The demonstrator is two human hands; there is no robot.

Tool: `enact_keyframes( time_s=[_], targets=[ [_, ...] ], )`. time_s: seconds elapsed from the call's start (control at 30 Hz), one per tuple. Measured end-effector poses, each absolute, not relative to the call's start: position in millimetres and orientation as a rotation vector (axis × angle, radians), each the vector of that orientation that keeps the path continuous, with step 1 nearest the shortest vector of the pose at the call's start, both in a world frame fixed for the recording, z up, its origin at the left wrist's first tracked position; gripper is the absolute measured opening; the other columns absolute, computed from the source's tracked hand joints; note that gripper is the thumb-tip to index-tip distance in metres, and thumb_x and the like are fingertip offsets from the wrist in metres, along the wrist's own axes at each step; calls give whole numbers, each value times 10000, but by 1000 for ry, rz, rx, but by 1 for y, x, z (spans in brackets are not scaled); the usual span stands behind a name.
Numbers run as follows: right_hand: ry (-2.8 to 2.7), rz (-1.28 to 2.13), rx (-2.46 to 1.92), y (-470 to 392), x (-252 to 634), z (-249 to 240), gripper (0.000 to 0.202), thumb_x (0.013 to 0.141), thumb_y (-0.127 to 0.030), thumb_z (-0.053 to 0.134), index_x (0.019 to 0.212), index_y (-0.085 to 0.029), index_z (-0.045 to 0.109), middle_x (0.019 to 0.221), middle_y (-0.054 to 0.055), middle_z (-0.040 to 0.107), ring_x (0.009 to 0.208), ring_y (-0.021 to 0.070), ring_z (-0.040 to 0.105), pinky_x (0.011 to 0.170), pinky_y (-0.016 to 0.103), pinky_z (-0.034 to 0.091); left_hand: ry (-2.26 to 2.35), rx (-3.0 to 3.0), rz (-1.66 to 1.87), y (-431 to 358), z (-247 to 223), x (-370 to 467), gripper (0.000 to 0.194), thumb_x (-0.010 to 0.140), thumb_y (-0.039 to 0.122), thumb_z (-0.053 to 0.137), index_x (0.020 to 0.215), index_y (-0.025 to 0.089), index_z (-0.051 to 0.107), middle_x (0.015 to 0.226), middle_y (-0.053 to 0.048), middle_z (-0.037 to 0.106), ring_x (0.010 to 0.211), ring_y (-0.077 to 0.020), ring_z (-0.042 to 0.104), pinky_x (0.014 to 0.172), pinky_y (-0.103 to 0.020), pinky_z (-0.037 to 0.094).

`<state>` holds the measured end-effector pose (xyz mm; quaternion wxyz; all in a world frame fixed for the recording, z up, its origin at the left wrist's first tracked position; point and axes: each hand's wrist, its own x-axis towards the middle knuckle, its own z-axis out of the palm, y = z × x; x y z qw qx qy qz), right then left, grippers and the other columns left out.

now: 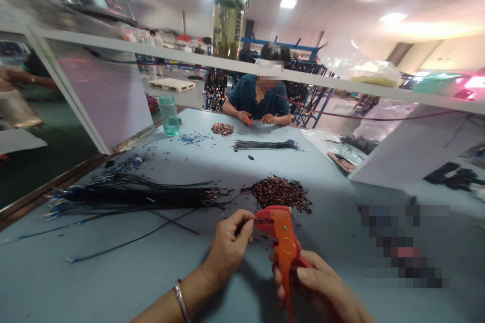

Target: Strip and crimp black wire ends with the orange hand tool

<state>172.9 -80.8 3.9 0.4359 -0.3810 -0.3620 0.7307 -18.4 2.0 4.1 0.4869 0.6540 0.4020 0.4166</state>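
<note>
My right hand (322, 282) is wrapped round the handles of a red and orange wire stripper (285, 237). Its jaws point left, toward my left hand (229, 242), which is closed in a pinch on a thin black wire (238, 195). The wire's tip sits at the stripper's jaws; whether they bite on it I cannot tell. Just behind the tool lies a heap of small copper-and-black pieces (280, 193). To the left rests a thick bundle of black wires (140, 196) with blue-and-silver ends, and a few single wires lie loose in front of it.
Across the table (182, 287) a co-worker (257, 96) holds an orange tool. Near them are a second wire bundle (267, 145), a copper-coloured heap (222, 129), scattered blue bits (195, 138) and a green bottle (168, 116). A phone (341, 162) lies by the right-hand panel.
</note>
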Motion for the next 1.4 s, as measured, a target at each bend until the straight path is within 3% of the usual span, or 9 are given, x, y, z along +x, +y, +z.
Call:
enact_keyframes(
  time_s=[0.87,1.17,1.4],
  targets=[
    [-902,1837,-878,-78,169,2,426,740,-426,723,1018,-109,660,855,89,658,714,184,649,679,320,526,941,1511,1020,2,5,-17,234,849,359,505,763,156,582,583,34,481,557,-114,459,555,-216,373],
    [-872,1832,-897,-78,170,3,425,737,-417,721,1028,-115,657,876,92,654,732,192,646,695,333,529,989,1473,983,2,7,-16,264,824,404,509,785,150,573,568,52,411,530,-104,383,515,-215,321],
    [-1011,1738,-972,-75,171,0,423,722,-463,722,953,-114,660,856,95,646,726,196,625,629,297,508,1038,1514,1025,2,10,-18,268,806,405,524,757,149,587,632,22,476,594,-120,422,567,-223,350]
  ],
)
